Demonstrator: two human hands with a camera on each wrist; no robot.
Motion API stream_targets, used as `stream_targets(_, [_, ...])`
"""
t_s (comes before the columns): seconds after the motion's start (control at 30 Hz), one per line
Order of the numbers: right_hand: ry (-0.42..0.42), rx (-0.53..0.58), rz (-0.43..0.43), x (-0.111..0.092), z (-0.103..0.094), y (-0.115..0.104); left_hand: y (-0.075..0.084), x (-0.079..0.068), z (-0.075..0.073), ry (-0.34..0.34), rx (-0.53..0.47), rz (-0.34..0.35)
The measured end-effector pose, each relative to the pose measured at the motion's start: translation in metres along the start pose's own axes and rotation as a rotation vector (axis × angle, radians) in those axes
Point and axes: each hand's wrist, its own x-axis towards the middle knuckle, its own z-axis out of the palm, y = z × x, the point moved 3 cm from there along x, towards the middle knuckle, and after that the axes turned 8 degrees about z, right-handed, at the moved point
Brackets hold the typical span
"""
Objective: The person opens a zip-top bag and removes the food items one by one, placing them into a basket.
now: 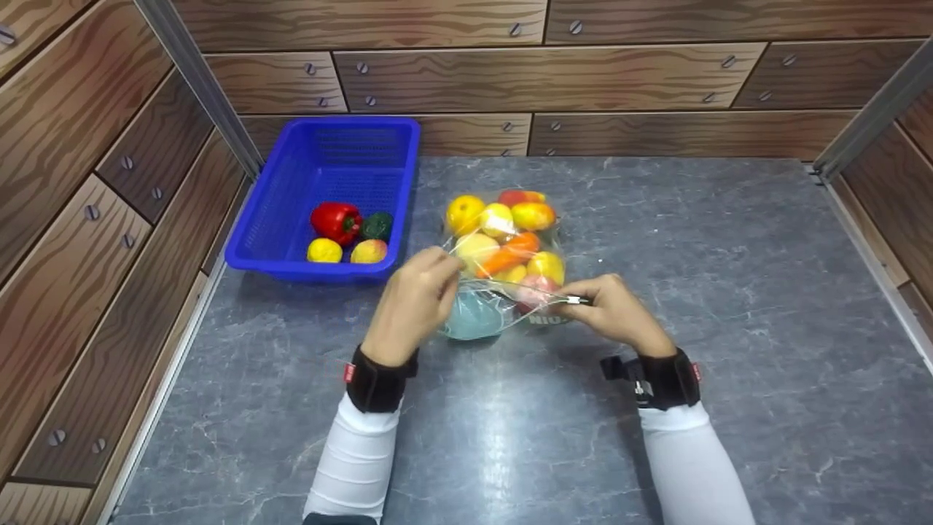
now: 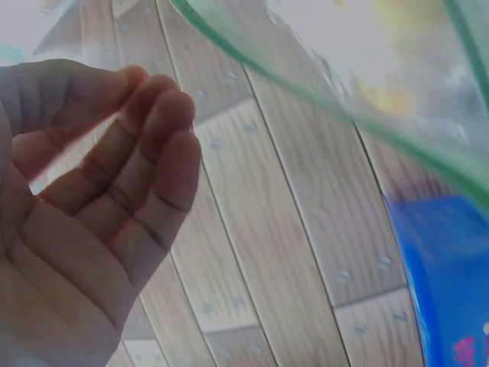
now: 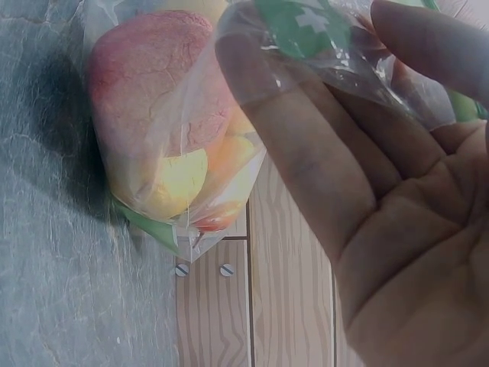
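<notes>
- the clear bag (image 1: 503,297), full of fruit and vegetables (image 1: 510,254), lies on the grey table (image 1: 729,292) between our hands, to the right of the blue basket (image 1: 313,271).
- our right hand (image 1: 605,310) pinches the right end of its mouth between thumb and fingers; a firm but light grip should serve us best, so the film isn't stretched.
- our left hand (image 1: 415,299) is by the mouth's other end, thumb against bent fingertips; whether film is caught between them we cannot tell.
- to handle the mouth neatly, we'd hold both ends level, draw the edge straight and smooth out folds, minding the pink piece (image 1: 537,287) close beneath it.
- glare on the film blurs several of the contents, and some sit behind others.
- the teal patch (image 1: 472,313) on the near side could be print or something inside.
- the left wrist view cuts off most of the bag, showing a green edge (image 2: 386,138).
</notes>
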Motion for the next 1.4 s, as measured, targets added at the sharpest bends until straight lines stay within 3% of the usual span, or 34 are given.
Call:
stream_targets(0.43, [0.033, -0.02, -0.004, 0.001, -0.001, -0.001, 0.024, 0.003, 0.019, -0.087, -0.015, 0.107])
stream_targets(0.73, [0.063, -0.004, -0.074, 0.0, -0.002, -0.003, 0.034, 0.005, 0.042, -0.223, -0.045, 0.177])
stream_targets(0.93, [0.078, -0.001, -0.11, 0.0, 0.0, -0.003, 0.03, 0.001, 0.065, -0.411, -0.038, 0.105])
stream_targets(1.0, [0.078, 0.004, -0.118, 0.0, 0.0, -0.003, 0.028, -0.001, 0.071, -0.445, -0.013, 0.075])
stream_targets(1.13, [0.084, 0.012, -0.128, 0.0, 0.0, -0.004, 0.024, -0.003, 0.081, -0.423, 0.007, 0.073])
stream_targets(1.27, [0.094, 0.024, -0.132, 0.0, -0.001, -0.005, 0.022, -0.004, 0.089, -0.342, -0.033, 0.121])
stream_targets(1.4, [0.096, 0.045, -0.131, -0.001, -0.001, -0.004, 0.021, -0.005, 0.094, -0.314, -0.046, 0.163])
